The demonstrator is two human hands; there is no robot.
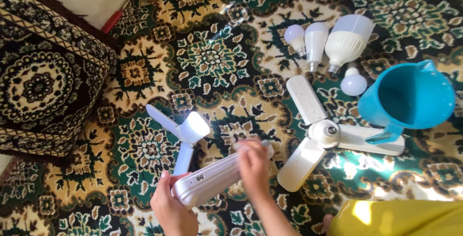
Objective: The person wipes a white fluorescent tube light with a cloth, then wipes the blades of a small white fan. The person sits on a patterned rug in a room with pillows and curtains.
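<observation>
The left hand (170,206) is gripping the near end of a long white lamp (212,178) above the carpet (212,53). The right hand (252,164), blurred, is closing over its far end. Beyond, a white folding-blade lamp (185,134) is lying. Right, a three-blade lamp (333,137) is touching a blue jug (410,98), seemingly holding nothing. Farthest, four bulbs (345,40) are lying.

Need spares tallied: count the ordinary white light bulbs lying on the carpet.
4: a small round bulb, a taller bulb and a large bulb in a row, plus a round bulb beside the blue jug. None appears hidden.
</observation>
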